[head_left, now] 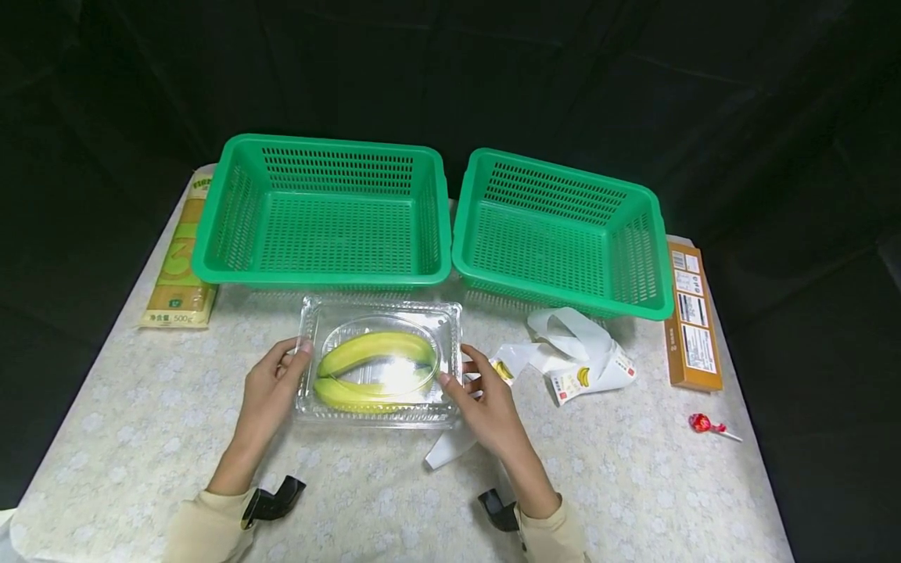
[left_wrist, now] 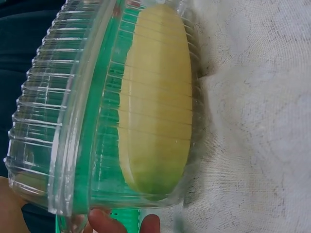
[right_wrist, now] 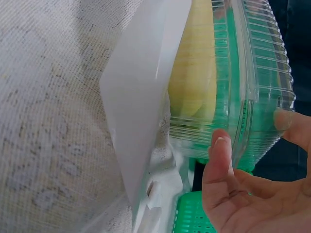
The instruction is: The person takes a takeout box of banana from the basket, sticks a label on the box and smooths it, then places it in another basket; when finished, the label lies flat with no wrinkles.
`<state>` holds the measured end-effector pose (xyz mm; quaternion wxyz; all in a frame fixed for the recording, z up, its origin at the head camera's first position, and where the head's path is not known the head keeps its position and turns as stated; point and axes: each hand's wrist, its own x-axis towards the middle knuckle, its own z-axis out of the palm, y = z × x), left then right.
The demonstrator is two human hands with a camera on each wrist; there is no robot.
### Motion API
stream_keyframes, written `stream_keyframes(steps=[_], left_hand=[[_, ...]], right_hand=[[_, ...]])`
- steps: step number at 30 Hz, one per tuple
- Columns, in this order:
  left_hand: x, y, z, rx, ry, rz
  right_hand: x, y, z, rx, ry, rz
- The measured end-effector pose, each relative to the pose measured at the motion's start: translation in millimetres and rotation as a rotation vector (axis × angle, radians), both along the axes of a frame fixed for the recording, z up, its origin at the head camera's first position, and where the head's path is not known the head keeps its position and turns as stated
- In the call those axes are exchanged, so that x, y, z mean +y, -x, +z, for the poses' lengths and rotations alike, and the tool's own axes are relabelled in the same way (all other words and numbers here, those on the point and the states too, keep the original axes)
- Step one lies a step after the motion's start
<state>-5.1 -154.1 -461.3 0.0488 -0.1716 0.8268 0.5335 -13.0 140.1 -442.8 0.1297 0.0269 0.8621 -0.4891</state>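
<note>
A clear plastic clamshell box point(head_left: 383, 306) lies on the table in the head view, its lid over the base. Two yellow bananas point(head_left: 376, 349) show through the lid, one above the other. My left hand point(head_left: 271, 385) holds the box's left end, thumb at the lid's edge and fingers lower down. At the opposite end my right hand point(head_left: 490, 410) grips the box, thumb on the lid side and fingers along the wall. In the right wrist view a white strip point(right_wrist: 138, 92) lies beside the box point(right_wrist: 252, 63); in the left wrist view one banana point(left_wrist: 158, 107) fills the near side.
Two green baskets point(head_left: 324, 278) point(head_left: 563, 295) stand behind the box. A crumpled white strip with banana labels point(head_left: 594, 379) lies to the right. Farther right are an orange carton point(head_left: 693, 313) and a red lollipop point(head_left: 700, 423). A yellow 500 g packet point(head_left: 176, 281) is at the left.
</note>
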Motion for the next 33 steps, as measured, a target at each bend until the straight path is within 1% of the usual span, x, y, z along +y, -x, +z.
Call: stream_keyframes(steps=[5, 14, 17, 23, 27, 33], left_hand=[[0.1, -0.8, -0.5, -0.009, 0.004, -0.002], [-0.8, 2.5, 2.1, -0.013, -0.007, -0.024], [-0.8, 5.2, 2.6, -0.017, 0.001, -0.034], [-0.1, 14.4, 0.1, 0.013, 0.003, -0.056], [0.2, 18.4, -1.8, 0.005, 0.005, -0.055], [0.6, 19.9, -3.8, 0.012, 0.009, -0.043]], right_hand=[[1.1, 0.4, -0.5, -0.007, 0.0, 0.007], [3.0, 2.0, 0.0, -0.015, 0.007, 0.006], [3.2, 5.1, -0.4, -0.004, -0.009, 0.017], [3.8, 14.0, -1.3, 0.027, -0.051, 0.037], [3.0, 17.5, -2.5, 0.017, -0.055, 0.032], [1.5, 17.9, -3.4, 0.002, -0.048, 0.014]])
